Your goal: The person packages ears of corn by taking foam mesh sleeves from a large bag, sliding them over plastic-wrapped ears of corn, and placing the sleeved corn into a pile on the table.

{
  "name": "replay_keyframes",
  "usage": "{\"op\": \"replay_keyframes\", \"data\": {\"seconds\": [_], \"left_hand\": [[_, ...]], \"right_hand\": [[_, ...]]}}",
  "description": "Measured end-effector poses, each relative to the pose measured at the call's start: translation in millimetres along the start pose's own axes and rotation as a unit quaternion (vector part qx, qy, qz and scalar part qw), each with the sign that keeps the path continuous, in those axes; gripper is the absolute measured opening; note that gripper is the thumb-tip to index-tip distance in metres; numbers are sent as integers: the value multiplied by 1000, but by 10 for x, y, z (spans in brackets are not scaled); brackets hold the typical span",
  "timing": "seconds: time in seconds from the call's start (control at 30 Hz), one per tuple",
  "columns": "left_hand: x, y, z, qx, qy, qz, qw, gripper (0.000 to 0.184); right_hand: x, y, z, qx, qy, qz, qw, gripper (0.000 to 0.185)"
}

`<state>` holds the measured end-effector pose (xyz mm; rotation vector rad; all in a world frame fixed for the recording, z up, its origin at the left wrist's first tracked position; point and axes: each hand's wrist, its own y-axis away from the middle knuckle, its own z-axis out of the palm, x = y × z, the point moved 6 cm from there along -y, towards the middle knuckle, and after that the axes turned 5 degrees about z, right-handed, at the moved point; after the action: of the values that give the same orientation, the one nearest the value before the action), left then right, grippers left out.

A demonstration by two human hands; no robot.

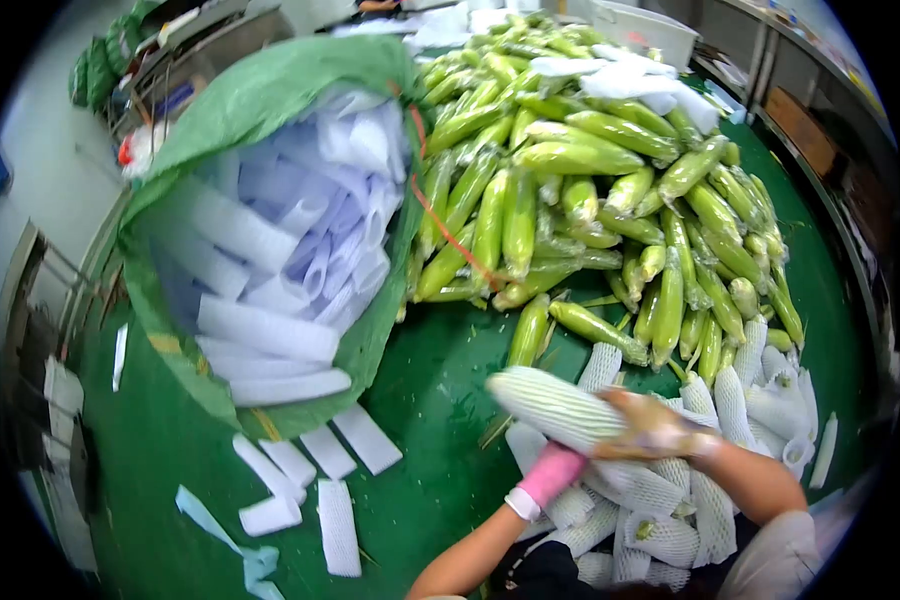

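Note:
Both my hands are on one corn cob in a white foam net sleeve, above a pile of sleeved cobs. My left hand, in a pink glove, is closed round its underside near the lower end. My right hand, in a stained pale glove, wraps that same end from the right. The cob's other end points left. Beyond it lies a big heap of green corn cobs in clear film. A green sack full of white foam sleeves stands open at the left.
Loose foam sleeves and a light blue strip lie on the green floor at the lower left. A white tub stands behind the heap. Metal shelving runs along the right. Part of another person shows at the top.

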<state>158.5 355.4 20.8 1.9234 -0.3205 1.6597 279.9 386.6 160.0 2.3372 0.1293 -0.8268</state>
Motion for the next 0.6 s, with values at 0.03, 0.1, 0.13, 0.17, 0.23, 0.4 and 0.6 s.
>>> {"op": "replay_keyframes", "data": {"seconds": [0.03, 0.1, 0.13, 0.17, 0.23, 0.4, 0.6], "left_hand": [[344, 162, 90, -42, 114, -108, 987, 28], [321, 426, -112, 40, 131, 38, 990, 22], [183, 652, -380, 144, 78, 108, 981, 20], [-11, 884, -679, 225, 168, 72, 957, 18], [-156, 1549, -1351, 462, 45, -16, 886, 9], [-702, 2731, -2027, 646, -388, -174, 634, 42], [-1106, 1809, -2260, 612, -315, -165, 707, 67]], "right_hand": [[120, 353, -114, 22, 43, 71, 996, 88], [282, 1101, -326, 89, 69, 123, 986, 89], [221, 1442, -318, 133, -59, 226, 963, 86], [829, 1907, -156, 224, 14, 204, 953, 77], [1509, 2404, 60, 283, 99, 186, 936, 68], [1659, 2416, 362, 270, 144, 226, 925, 56], [291, 1177, -155, 247, 224, -38, 942, 43]]}}
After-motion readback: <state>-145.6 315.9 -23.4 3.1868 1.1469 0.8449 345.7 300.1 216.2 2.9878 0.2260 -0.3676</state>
